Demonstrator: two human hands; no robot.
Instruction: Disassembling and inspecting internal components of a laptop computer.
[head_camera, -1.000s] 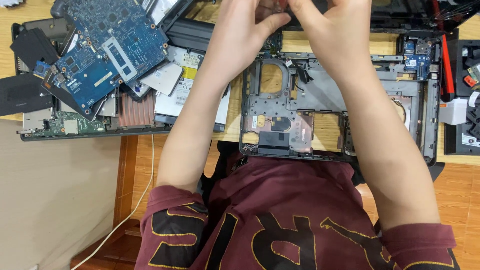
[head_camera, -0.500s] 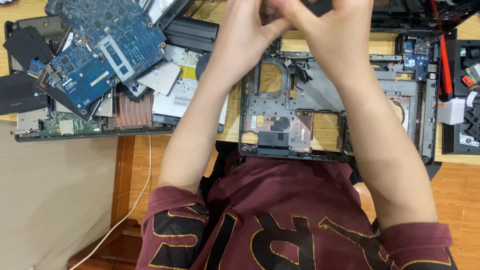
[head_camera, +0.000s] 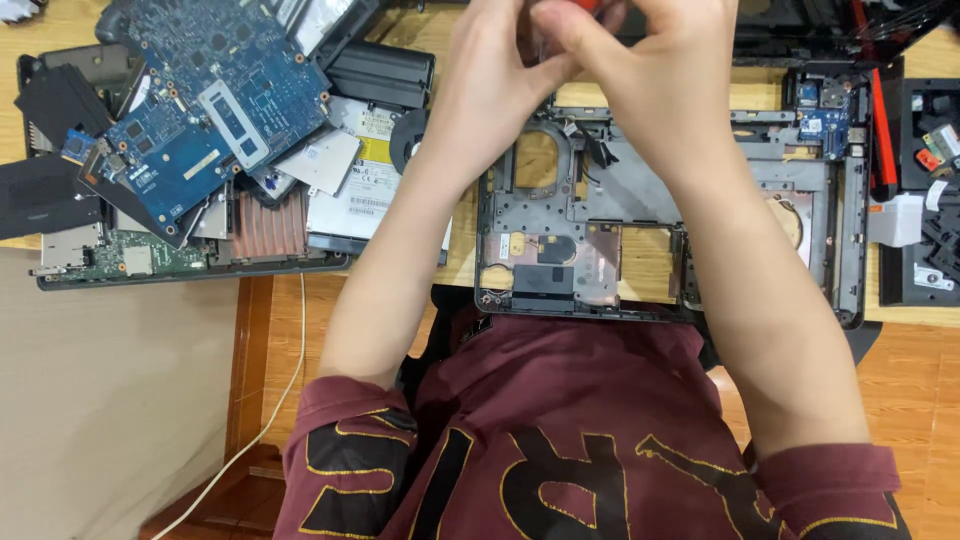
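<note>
Grey metal and plastic make up the stripped laptop base (head_camera: 660, 230) lying on the wooden desk (head_camera: 40, 25) just in front of the person, and it looks largely emptied: open cut-outs show the desk through it, and only a copper-coloured plate at its near left and a small blue board (head_camera: 815, 112) at its far right corner remain visible. Removed parts sit in a heap to the left: blue circuit boards (head_camera: 200, 110), a silver optical drive (head_camera: 375, 190) and a black battery (head_camera: 380, 72). So I judge the teardown well advanced, with the last small pieces left to take off. Both hands meet above the far edge of the base; the left hand (head_camera: 495, 75) and right hand (head_camera: 665, 85) have their fingers curled together around something small with a red-orange tip at the top edge, too hidden to identify. Compared with the earlier frames, the hands sit a little higher in view and closer together, while the base and the pile have barely shifted in view.
</note>
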